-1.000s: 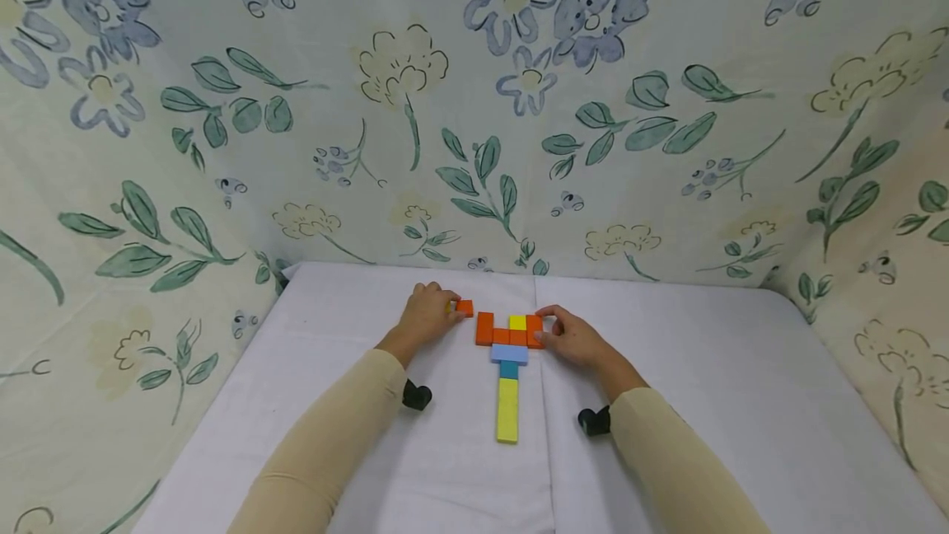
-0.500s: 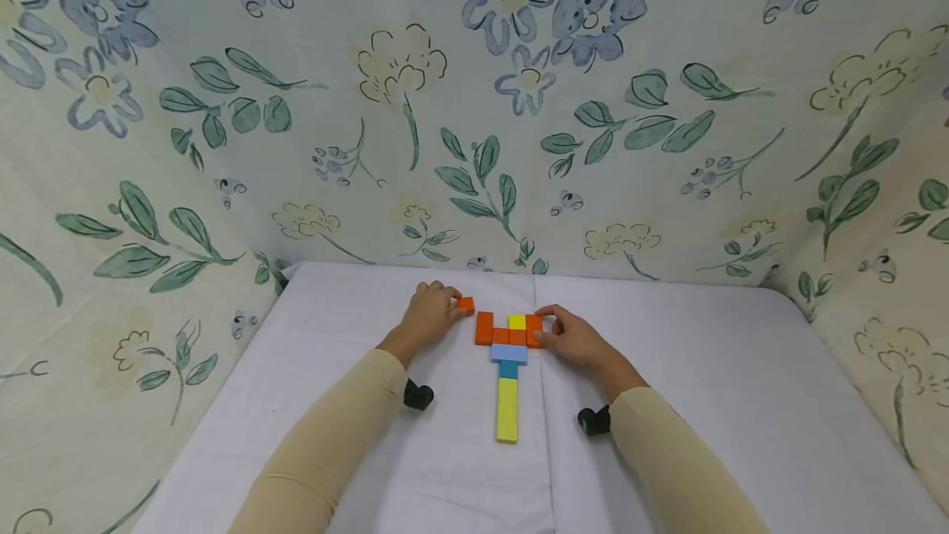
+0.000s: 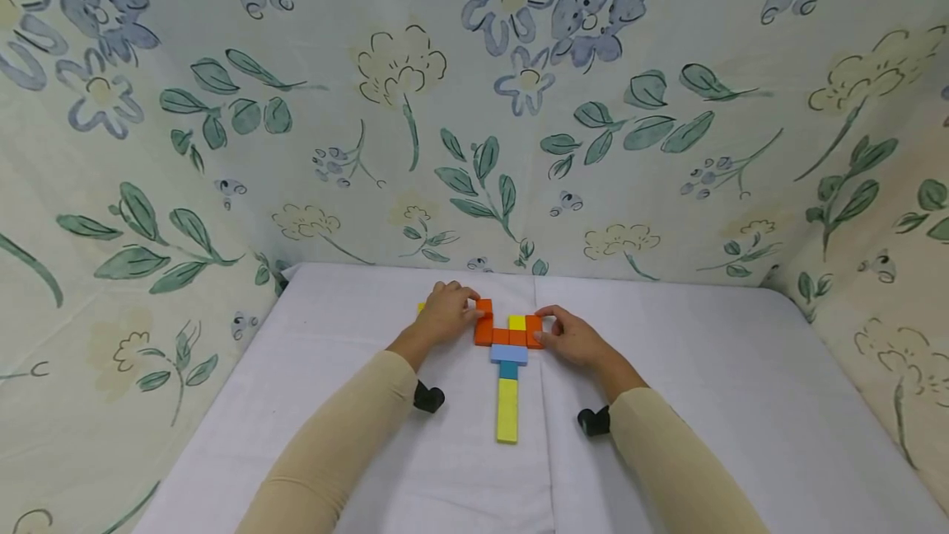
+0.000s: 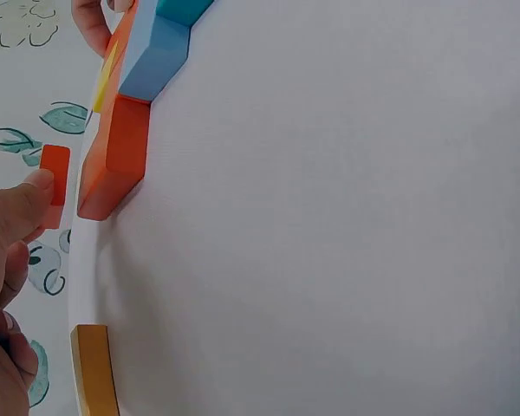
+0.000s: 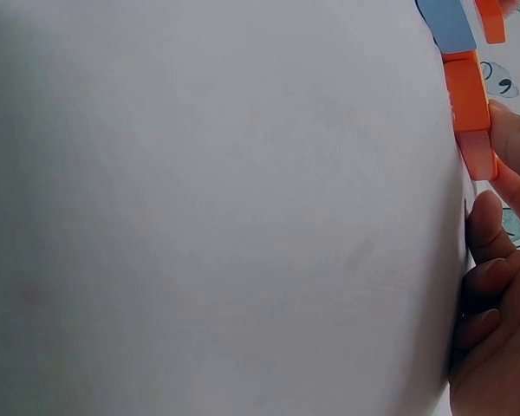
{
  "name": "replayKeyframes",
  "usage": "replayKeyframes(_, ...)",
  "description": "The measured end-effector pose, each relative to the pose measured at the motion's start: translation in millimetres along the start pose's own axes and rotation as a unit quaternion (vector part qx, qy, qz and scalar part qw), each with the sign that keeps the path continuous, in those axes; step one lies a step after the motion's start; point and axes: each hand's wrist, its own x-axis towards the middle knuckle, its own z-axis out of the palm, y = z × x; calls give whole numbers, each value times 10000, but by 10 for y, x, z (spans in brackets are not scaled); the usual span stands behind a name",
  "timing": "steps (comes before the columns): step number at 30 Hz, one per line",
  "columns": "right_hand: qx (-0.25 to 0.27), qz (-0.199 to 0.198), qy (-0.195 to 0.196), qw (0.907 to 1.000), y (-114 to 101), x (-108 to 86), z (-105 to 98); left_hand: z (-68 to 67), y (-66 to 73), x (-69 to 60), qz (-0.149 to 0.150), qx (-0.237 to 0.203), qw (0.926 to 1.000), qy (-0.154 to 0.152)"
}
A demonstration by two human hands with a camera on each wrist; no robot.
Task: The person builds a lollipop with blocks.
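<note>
My left hand (image 3: 446, 311) pinches a small orange block (image 4: 55, 173) between thumb and finger. In the head view that block stands at the far end of the left orange block (image 3: 483, 333); in the left wrist view a gap shows between them. With thumb and finger, my right hand (image 3: 578, 339) holds the right orange block (image 5: 468, 95) by its ends. Between these two lie small orange blocks (image 3: 509, 337) and a yellow block (image 3: 517, 322). Below them, in line, come a light blue block (image 3: 509, 354), a teal block (image 3: 507, 369) and a long yellow block (image 3: 507, 410).
Another yellow block (image 4: 94, 371) lies left of the arrangement, mostly hidden by my left hand in the head view. White cloth (image 3: 667, 353) covers the table, and a flowered curtain (image 3: 474, 105) rises behind it. Black wrist mounts (image 3: 594, 421) stick out from both sleeves.
My left hand has moved right, bringing the small orange block to the far end of the left orange block. The yellow block left of that hand now peeks out. My right hand stays put.
</note>
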Motion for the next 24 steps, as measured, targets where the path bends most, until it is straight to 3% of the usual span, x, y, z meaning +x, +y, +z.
replayKeyframes(7,-7,-43,-38,10000,-1,0,3,12,122,4,65,-214,9996,-145)
replayKeyframes(24,29,-69,-42,10000,19,-1,-7,119,216,30,335,53,9990,-275)
